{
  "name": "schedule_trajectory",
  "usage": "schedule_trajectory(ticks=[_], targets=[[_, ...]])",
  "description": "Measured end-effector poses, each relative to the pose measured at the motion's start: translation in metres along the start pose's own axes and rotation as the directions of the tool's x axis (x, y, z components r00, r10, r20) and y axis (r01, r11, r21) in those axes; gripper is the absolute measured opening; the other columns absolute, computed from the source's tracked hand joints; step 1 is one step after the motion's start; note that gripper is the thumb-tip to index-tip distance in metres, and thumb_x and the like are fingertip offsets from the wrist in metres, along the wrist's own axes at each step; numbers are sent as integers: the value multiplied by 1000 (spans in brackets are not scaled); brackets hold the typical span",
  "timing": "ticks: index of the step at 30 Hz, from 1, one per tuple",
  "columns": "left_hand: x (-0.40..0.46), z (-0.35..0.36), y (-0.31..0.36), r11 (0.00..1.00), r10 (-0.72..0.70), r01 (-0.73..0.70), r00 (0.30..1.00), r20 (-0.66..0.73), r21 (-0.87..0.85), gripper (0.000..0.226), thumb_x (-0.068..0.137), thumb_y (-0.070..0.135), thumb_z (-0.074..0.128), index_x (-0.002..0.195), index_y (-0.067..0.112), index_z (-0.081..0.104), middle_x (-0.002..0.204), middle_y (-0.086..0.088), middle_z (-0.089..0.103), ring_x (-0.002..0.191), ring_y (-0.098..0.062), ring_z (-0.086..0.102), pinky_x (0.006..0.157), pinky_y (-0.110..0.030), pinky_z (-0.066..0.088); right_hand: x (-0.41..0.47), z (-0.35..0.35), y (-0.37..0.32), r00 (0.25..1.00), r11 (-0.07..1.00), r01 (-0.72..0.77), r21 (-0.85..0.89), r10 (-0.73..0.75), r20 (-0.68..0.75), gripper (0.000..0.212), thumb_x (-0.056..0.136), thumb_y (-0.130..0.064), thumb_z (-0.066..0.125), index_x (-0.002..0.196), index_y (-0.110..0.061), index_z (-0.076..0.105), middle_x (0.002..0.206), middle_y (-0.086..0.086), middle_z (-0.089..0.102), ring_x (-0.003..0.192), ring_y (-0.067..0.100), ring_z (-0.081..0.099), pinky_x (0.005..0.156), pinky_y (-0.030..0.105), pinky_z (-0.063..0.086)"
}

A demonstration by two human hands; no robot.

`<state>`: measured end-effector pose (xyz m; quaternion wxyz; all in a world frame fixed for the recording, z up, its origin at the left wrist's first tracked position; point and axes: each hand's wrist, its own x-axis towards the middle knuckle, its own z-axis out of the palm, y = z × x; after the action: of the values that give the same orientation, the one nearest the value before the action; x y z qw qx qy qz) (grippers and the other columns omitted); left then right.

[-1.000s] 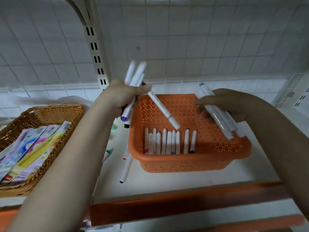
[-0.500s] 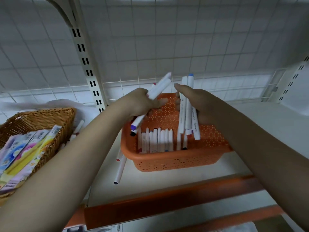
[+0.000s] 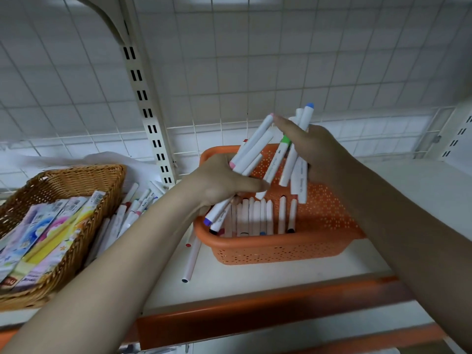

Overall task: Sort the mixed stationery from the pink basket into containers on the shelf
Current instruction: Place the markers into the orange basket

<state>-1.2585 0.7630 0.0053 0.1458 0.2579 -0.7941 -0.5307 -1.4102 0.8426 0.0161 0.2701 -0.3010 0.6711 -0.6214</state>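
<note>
An orange perforated basket (image 3: 275,249) stands on the white shelf, with several white markers (image 3: 255,215) lying side by side inside. Above its left end, my left hand (image 3: 219,182) grips a bundle of white markers (image 3: 251,146) that slants up to the right. My right hand (image 3: 314,152) holds another bunch of white markers (image 3: 297,169) over the basket, one with a blue cap on top and one with a green band. The two bunches almost touch. The pink basket is not in view.
A wicker basket (image 3: 76,180) with colourful packets (image 3: 40,238) sits at the left. Loose markers (image 3: 132,210) lie between the two baskets, and one marker (image 3: 191,261) lies in front of them. A slotted upright (image 3: 148,111) and wire grid back the shelf. An orange rail (image 3: 255,310) edges the front.
Both hands have come closer together over the basket. My right hand's bunch has tilted and fanned out, and my left hand's bundle now reaches up against my right fingers.
</note>
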Motion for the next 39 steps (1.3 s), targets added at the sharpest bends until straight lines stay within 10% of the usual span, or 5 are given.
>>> schedule_trajectory(ticks=[12, 17, 26, 35, 39], targets=[[22, -17, -11, 954, -116, 27, 953, -282, -300, 22, 79, 10, 73, 89, 7, 54, 59, -4, 49, 51, -17, 44, 50, -26, 44, -4, -30, -10, 929, 851, 368, -374, -322, 182, 17, 72, -14, 79, 77, -8, 64, 60, -4, 65, 48, -1, 59, 46, 14, 45], [24, -19, -17, 942, -110, 31, 969, -222, -335, 20, 80, 11, 73, 88, 6, 55, 49, 0, 47, 48, -15, 43, 45, -24, 40, -23, -13, 5, 800, 697, 390, -602, 66, 596, 23, 78, -33, 73, 79, -13, 62, 62, -13, 67, 52, 2, 62, 49, 11, 46], [17, -16, -12, 954, -79, 38, 989, -127, -297, 21, 80, 18, 73, 86, 10, 54, 53, -1, 47, 48, -13, 43, 45, -23, 43, 4, -9, 8, 940, 985, -119, -124, 152, 306, 38, 88, -46, 58, 67, -16, 50, 58, 0, 49, 50, 12, 48, 51, 26, 46], [12, -9, -7, 959, -56, 25, 993, -103, -282, 22, 81, 22, 73, 86, 9, 55, 54, -1, 47, 45, -11, 45, 43, -20, 45, 9, 8, 37, 910, 782, -134, -608, 341, 237, 75, 82, -68, 47, 115, -1, 54, 110, 21, 62, 97, 34, 63, 88, 50, 52], [10, -7, -9, 963, -53, 30, 995, -79, -268, 22, 82, 23, 71, 88, 9, 55, 56, -2, 47, 43, -10, 44, 44, -20, 45, 4, 6, 45, 886, 660, -49, -749, 375, 273, 80, 85, -66, 42, 134, -3, 45, 136, 13, 51, 119, 30, 52, 98, 38, 42]])
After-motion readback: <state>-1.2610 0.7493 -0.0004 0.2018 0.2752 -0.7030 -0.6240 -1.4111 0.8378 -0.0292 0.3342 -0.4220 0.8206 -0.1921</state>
